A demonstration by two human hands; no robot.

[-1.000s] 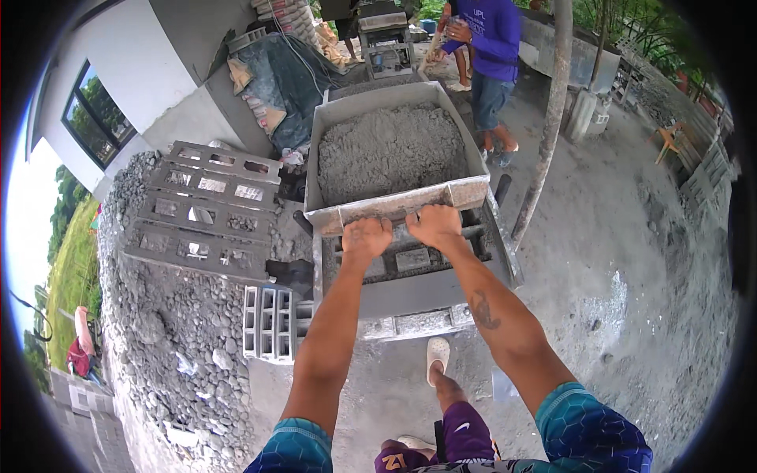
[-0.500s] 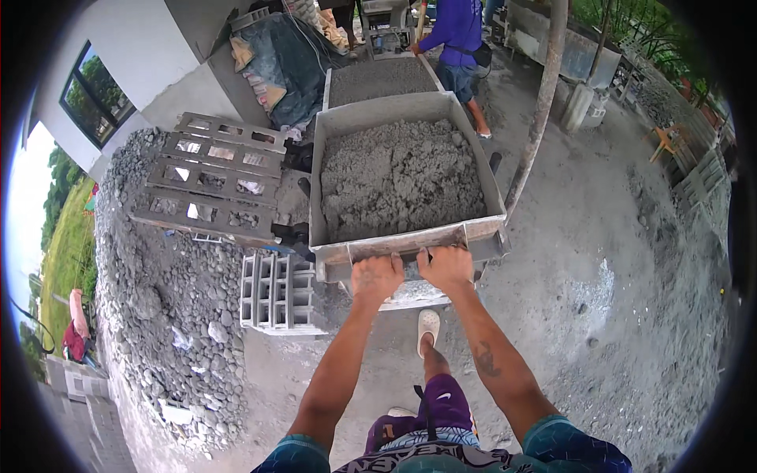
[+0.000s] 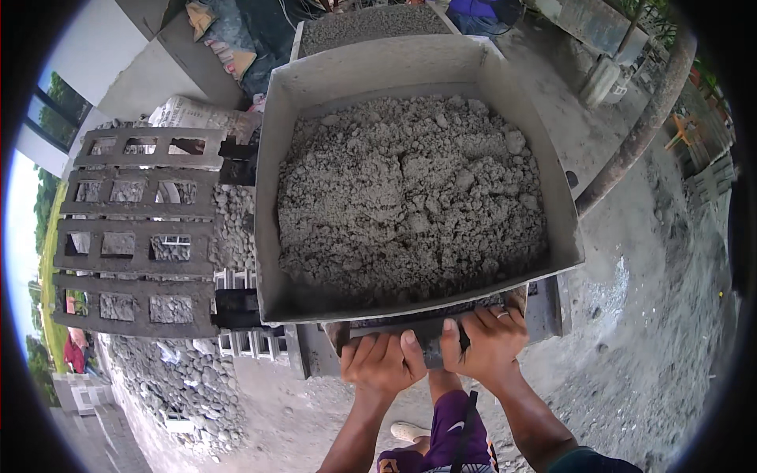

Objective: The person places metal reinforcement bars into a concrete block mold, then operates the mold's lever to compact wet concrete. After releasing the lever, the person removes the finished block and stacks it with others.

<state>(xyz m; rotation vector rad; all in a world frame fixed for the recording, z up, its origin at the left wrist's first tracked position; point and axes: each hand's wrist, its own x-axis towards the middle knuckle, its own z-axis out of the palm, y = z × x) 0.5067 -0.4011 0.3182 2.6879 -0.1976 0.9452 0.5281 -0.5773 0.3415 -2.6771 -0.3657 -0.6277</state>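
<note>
A large grey metal box (image 3: 386, 69) fills the middle of the view, loaded with crumbly, damp-looking grey concrete mix (image 3: 410, 189). Below its near rim runs a dark handle bar (image 3: 431, 334). My left hand (image 3: 382, 361) is closed over the left part of this bar, thumb pointing inward. Beside it, with a small gap between the thumbs, my right hand (image 3: 487, 340) wraps the right part; a ring shows on one finger. The undersides of both grips are hidden.
Left of the box, hollow concrete blocks (image 3: 134, 225) lie in rows on a rack, with a gravel heap (image 3: 189, 394) below. A slanted pole (image 3: 643, 130) rises at the right. Beyond the box are another filled tray (image 3: 374, 28) and part of a person in blue (image 3: 481, 9).
The box now looks larger and closer to me, and my hands have come lower in view, still on the bar. The person in blue is mostly out of the picture.
</note>
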